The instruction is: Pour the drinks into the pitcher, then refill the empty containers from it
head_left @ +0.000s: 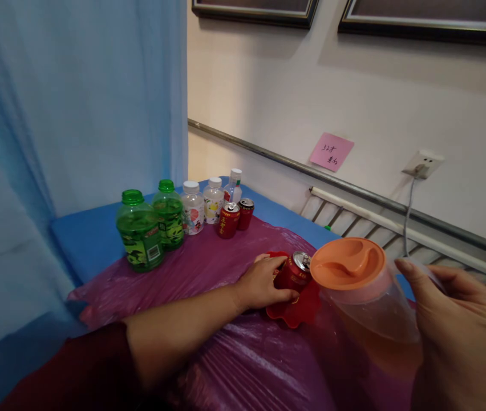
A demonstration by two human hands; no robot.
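Purple plastic sheet covers the surface; left hand grip clamped round red can on red dish; right hand, cut off at 4 o'clock, grip closed on pitcher, handle mostly hidden; bottles at 10 o'clock.

Cream wall, blue curtain

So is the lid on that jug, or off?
On. The orange lid sits across the clear jug's top, covering its mouth, while the right hand holds the jug.

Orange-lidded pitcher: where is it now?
Head view, lower right: the pitcher is held in the right hand, just right of the red can gripped by the left hand.
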